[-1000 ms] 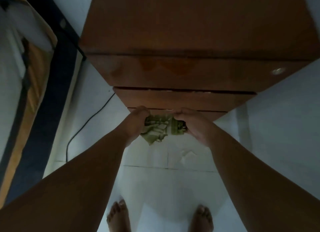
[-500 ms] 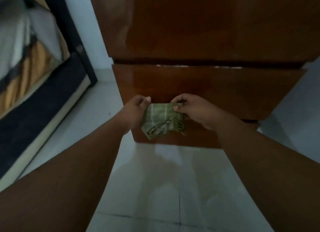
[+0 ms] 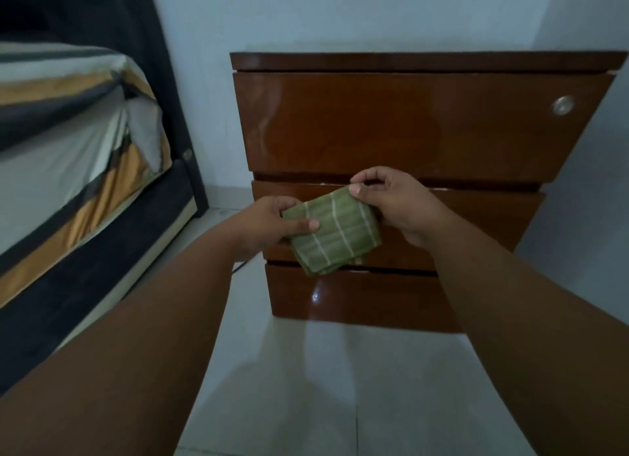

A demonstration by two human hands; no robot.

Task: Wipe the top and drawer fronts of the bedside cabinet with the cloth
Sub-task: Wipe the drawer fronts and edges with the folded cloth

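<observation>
A glossy brown bedside cabinet (image 3: 401, 129) with three drawer fronts stands against the pale wall, seen from low and in front. A folded green cloth (image 3: 335, 232) with thin pale stripes hangs in front of the middle drawer (image 3: 490, 214). My left hand (image 3: 269, 226) pinches its left edge, thumb on top. My right hand (image 3: 396, 202) pinches the upper right corner between thumb and fingers. The cloth's lower edge overlaps the gap above the bottom drawer (image 3: 357, 295). Whether the cloth touches the wood, I cannot tell.
A bed (image 3: 68, 156) with striped grey and orange sheet and a dark frame (image 3: 102, 271) lies on the left, close to the cabinet. A round silver lock (image 3: 563, 105) sits on the top drawer's right. A dark cable (image 3: 238, 267) peeks out by the cabinet's left foot. Pale tiled floor (image 3: 306, 387) below.
The view has dropped from above the cabinet to face its drawer fronts. The cloth, crumpled a second ago, is now folded flat between both hands.
</observation>
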